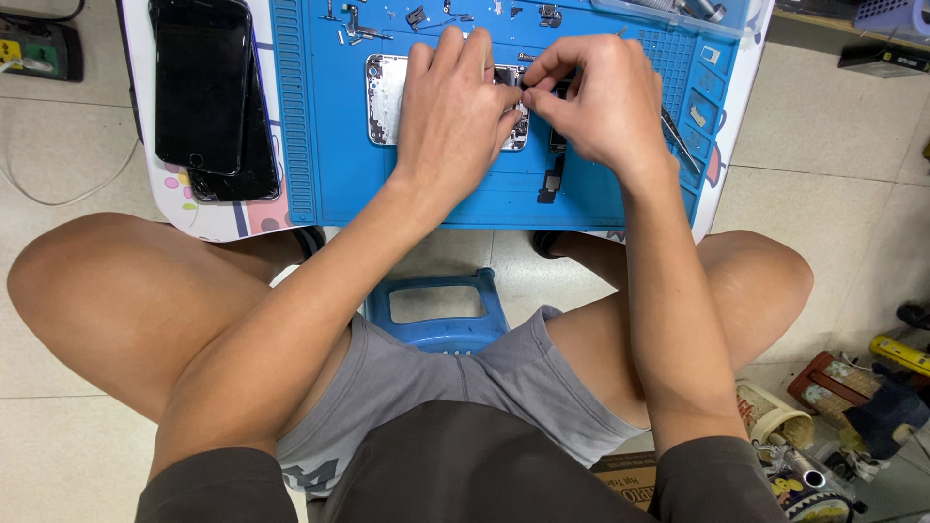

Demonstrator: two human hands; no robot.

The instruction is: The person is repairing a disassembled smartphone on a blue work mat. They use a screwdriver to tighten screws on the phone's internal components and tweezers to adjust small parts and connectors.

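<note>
Both hands met over an opened phone on a blue mat, seen from the person's own head looking down. The left hand [453, 108] lay flat and curled over the phone [387, 97], fingers pressed down on its middle as if steadying it; whether anything was pinched under those fingers could not be told. The right hand [601, 97] sat just beside it, touching at the fingertips, with thumb and forefinger closed in a pinch on something tiny and dark at the phone's right end; the item itself was too small to identify. The phone lay directly beneath the left hand and to the left of the right hand, its long axis running left to right across the mat [329, 184], so the right fingers reached in along that axis from its end. Only its pale left end and a strip of its right end showed. A small black part [552, 182] lay on the mat just below the right hand, nearer that hand than the left. Tweezers [680, 140] rested beside the right wrist. Loose screws and brackets lined the mat's top edge. Two dark phones [208, 92] were stacked well apart at the left.
</note>
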